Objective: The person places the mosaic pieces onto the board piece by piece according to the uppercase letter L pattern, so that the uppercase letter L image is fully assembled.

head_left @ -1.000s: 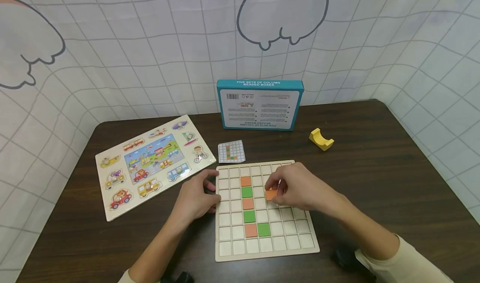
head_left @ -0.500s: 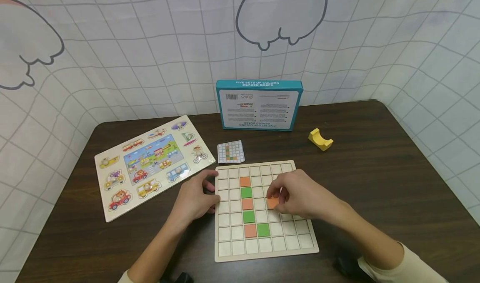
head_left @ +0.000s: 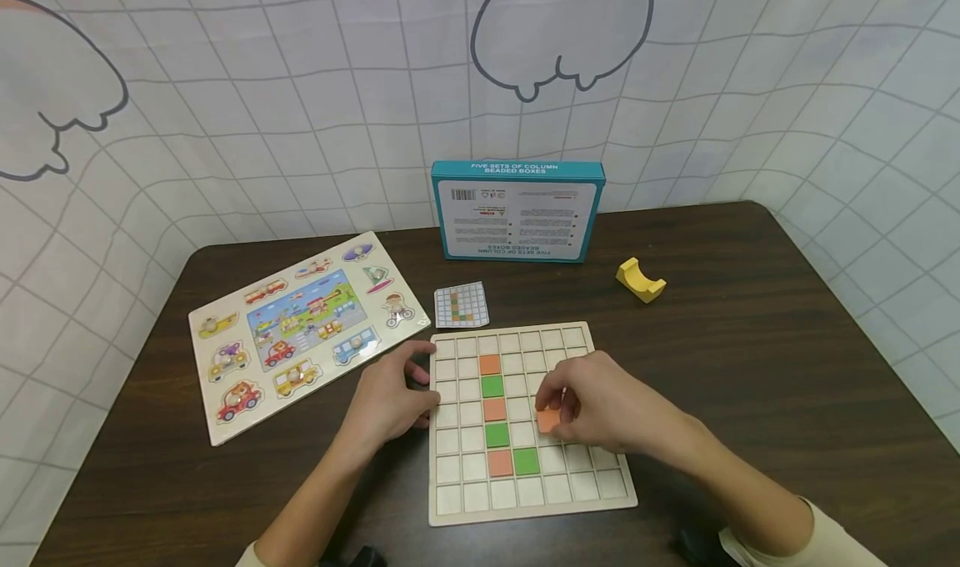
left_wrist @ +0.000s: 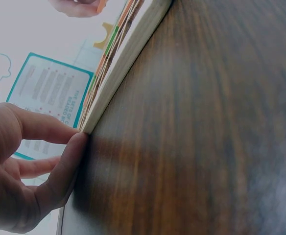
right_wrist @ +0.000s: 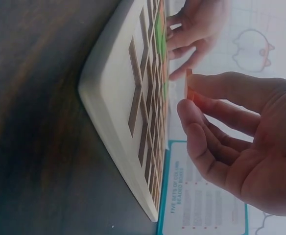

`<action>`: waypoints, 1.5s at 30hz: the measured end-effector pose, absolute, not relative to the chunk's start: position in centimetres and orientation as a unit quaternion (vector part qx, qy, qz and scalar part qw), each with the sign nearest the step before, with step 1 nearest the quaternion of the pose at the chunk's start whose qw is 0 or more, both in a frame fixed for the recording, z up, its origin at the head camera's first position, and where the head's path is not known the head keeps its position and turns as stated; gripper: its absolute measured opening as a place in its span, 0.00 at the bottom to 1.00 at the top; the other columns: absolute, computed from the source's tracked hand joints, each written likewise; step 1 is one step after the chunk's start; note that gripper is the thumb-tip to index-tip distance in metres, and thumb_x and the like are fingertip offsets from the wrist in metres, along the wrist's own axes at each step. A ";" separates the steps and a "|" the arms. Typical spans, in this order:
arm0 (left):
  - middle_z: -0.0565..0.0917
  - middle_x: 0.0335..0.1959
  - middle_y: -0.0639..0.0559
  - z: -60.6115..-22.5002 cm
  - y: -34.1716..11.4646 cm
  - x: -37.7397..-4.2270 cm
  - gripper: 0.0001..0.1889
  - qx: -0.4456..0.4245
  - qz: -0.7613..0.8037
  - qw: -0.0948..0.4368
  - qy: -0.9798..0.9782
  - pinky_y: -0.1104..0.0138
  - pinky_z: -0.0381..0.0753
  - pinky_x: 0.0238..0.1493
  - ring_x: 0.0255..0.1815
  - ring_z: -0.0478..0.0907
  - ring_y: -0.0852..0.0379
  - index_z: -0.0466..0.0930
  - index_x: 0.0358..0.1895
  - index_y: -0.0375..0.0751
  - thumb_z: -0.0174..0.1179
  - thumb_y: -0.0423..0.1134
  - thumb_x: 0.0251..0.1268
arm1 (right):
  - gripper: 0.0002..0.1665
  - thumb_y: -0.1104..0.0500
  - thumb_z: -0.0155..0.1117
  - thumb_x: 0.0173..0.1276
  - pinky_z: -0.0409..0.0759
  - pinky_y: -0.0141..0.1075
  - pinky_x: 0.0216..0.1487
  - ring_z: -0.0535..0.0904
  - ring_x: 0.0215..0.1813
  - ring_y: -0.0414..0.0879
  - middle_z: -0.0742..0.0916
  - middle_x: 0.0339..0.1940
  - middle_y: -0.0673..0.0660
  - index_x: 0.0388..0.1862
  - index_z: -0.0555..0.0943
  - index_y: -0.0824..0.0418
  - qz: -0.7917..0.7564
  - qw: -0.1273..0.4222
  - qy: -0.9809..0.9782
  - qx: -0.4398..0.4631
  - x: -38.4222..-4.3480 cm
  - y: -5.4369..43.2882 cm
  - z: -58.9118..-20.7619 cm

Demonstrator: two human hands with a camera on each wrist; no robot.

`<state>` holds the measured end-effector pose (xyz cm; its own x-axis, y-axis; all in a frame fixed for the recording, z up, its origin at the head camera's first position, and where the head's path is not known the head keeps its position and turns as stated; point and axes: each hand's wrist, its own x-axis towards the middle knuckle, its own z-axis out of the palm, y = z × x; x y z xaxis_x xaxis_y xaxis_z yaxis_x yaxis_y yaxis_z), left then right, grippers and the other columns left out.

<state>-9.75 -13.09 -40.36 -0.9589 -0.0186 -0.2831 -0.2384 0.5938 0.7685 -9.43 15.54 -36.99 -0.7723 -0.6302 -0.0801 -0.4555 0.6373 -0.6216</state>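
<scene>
My right hand (head_left: pixel 600 400) pinches an orange square tile (head_left: pixel 548 420) between thumb and fingers, over the right part of the wooden grid board (head_left: pixel 461 498). From the right wrist view, the tile (right_wrist: pixel 188 84) shows edge-on at the fingertips, above the board's surface. At the board's left edge, my left hand (head_left: pixel 390 396) rests its thumb and forefinger, spread apart along the side. Orange tiles (head_left: pixel 500 464) and green tiles (head_left: pixel 527 461) alternate down one column of the board, with a green one beside the lowest orange one.
A small printed grid card (head_left: pixel 461 305) lies behind the board. To the left is a vehicle picture puzzle (head_left: pixel 309 321). A teal-edged box (head_left: pixel 519 217) stands at the back, and a yellow curved block (head_left: pixel 641 280) lies at the right.
My right hand has moved toward the front of the board with the orange tile, passing from the upper rows to the middle ones. My left hand stays at the board's edge.
</scene>
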 end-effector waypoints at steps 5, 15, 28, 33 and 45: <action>0.80 0.41 0.43 -40.4 -13.1 -9.8 0.34 -0.074 0.443 0.125 0.885 0.63 0.87 0.21 0.18 0.82 0.56 0.77 0.68 0.46 0.69 0.27 0.54 | 0.12 0.68 0.77 0.54 0.78 0.27 0.29 0.74 0.27 0.34 0.83 0.25 0.45 0.35 0.88 0.54 -0.302 0.150 0.891 -0.304 -9.2 15.6 -37.0; 0.81 0.42 0.43 -40.4 -13.1 -9.8 0.34 -0.077 0.439 0.128 0.886 0.64 0.87 0.22 0.18 0.83 0.56 0.77 0.68 0.47 0.69 0.28 0.54 | 0.14 0.67 0.80 0.52 0.78 0.28 0.29 0.74 0.28 0.34 0.82 0.25 0.43 0.34 0.87 0.52 -0.298 0.172 0.886 -0.310 -8.9 15.6 -37.1; 0.81 0.43 0.43 -40.5 -13.1 -9.8 0.34 -0.076 0.437 0.129 0.887 0.64 0.87 0.22 0.18 0.83 0.56 0.77 0.69 0.47 0.69 0.28 0.54 | 0.13 0.68 0.80 0.51 0.78 0.28 0.28 0.73 0.28 0.33 0.82 0.24 0.44 0.31 0.86 0.53 -0.297 0.204 0.872 -0.331 -8.5 15.4 -37.6; 0.81 0.42 0.43 -40.5 -13.1 -9.8 0.34 -0.071 0.437 0.125 0.888 0.64 0.87 0.21 0.17 0.83 0.56 0.77 0.69 0.47 0.68 0.28 0.53 | 0.14 0.68 0.79 0.50 0.77 0.27 0.28 0.72 0.27 0.32 0.81 0.24 0.44 0.30 0.85 0.53 -0.292 0.205 0.871 -0.337 -8.4 15.4 -37.8; 0.81 0.42 0.43 -40.3 -13.1 -9.8 0.34 -0.072 0.439 0.124 0.887 0.64 0.87 0.22 0.18 0.83 0.56 0.77 0.69 0.47 0.68 0.27 0.53 | 0.16 0.71 0.78 0.47 0.77 0.26 0.29 0.72 0.27 0.31 0.81 0.23 0.44 0.29 0.84 0.53 -0.288 0.207 0.867 -0.351 -8.2 15.3 -38.0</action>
